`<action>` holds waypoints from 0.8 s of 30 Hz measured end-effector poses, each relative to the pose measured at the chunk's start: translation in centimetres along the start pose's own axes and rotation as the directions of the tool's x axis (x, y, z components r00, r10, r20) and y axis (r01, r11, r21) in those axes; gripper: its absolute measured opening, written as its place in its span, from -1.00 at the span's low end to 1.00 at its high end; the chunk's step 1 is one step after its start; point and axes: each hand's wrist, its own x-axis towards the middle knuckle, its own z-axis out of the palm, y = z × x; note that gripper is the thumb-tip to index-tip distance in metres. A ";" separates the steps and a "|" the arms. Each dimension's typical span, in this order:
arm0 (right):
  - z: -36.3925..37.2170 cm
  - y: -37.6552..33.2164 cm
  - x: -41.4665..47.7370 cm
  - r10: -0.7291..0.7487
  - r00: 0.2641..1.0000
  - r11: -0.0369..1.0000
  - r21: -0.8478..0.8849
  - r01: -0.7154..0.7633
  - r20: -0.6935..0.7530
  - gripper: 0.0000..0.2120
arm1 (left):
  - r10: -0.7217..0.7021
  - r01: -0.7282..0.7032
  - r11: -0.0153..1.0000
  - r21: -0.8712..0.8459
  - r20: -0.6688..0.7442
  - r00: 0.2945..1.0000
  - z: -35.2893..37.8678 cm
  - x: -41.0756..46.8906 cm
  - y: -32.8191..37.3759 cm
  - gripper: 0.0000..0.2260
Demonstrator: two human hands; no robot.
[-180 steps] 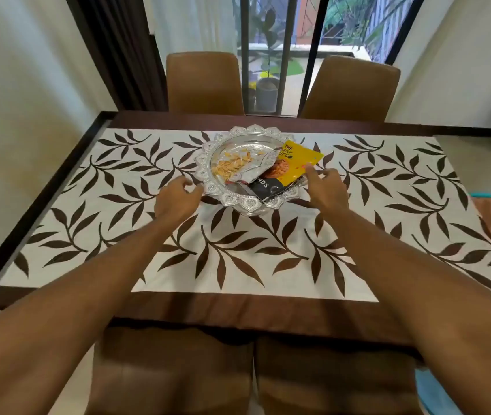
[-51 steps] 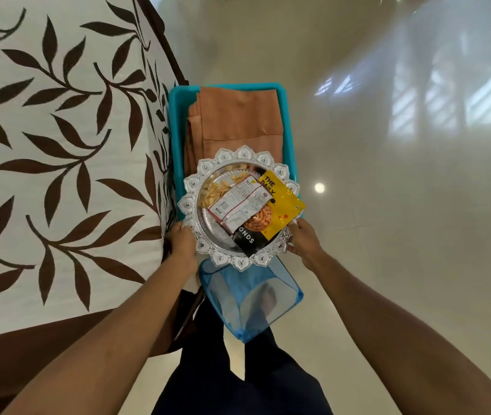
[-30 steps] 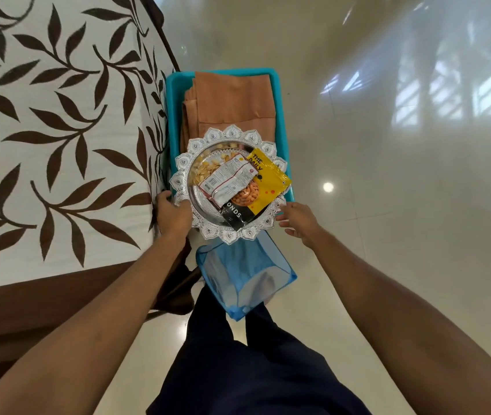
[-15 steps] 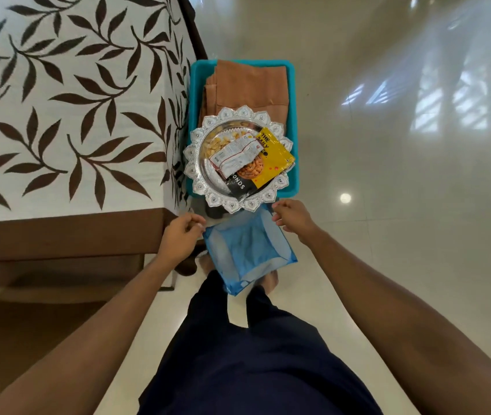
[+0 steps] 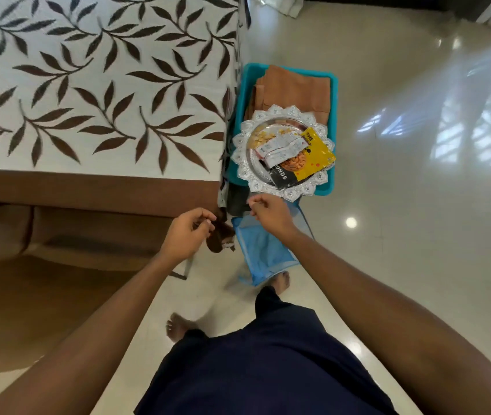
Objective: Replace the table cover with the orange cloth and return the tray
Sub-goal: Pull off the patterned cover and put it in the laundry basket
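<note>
Moved: both hands have let go of the tray (image 5: 290, 193) and drawn back toward the lower-right corner of the cover (image 5: 94, 94).
Tray: sits on the folded cloth (image 5: 292, 85) inside the basket (image 5: 332, 100), right of centre, with snack packets on it.
Meaning: with the tray off it, stripping the cover looks like the step in hand. The tray pins the cloth, so it will likely need shifting before the cloth comes out.
Left hand (image 5: 187, 232): fingers curled just beside the cover's drooping brown corner; whether they pinch the fabric I cannot tell.
Right hand (image 5: 268, 214): loosely curled, holding nothing, just below the tray rim and above the bag (image 5: 265, 253).
Edges: the cover's right edge hangs just beside the basket, so a hard pull could brush the tray.
Room: open floor (image 5: 418, 235) lies to the right. Chairs (image 5: 58, 235) sit tucked at lower left, and the bag and bare feet crowd the spot under the hands.
</note>
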 end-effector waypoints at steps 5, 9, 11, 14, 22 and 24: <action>8.1 -6.2 -1.5 -0.299 0.953 0.931 -0.235 0.280 -0.051 -0.90 | -0.019 0.018 1.000 -0.013 -0.136 0.990 -6.9 -3.3 -5.5 -0.86; 15.5 -9.7 -1.2 -0.427 0.901 0.707 -0.593 0.386 0.077 -0.67 | -0.010 0.021 0.998 0.065 -0.164 0.986 -14.2 -5.4 -10.7 -0.87; 19.4 -12.2 -0.8 -0.399 0.912 0.643 -0.681 0.350 0.092 -0.56 | -0.017 0.038 0.994 0.101 -0.202 0.979 -18.4 -6.4 -13.1 -0.87; 23.6 -15.4 0.3 -0.324 0.939 0.609 -0.734 0.301 0.116 -0.44 | 0.005 0.035 0.986 0.162 -0.240 0.971 -23.7 -6.9 -15.1 -0.84; 29.1 -18.5 4.8 -0.239 0.969 0.609 -0.769 0.195 0.057 -0.16 | 0.073 0.045 0.888 0.458 -0.237 0.969 -33.4 -1.5 -16.7 -0.56; 30.1 -19.2 6.6 -0.267 0.964 0.606 -0.775 0.180 0.015 -0.14 | 0.057 0.075 0.850 0.522 -0.231 0.971 -35.7 1.0 -16.4 -0.49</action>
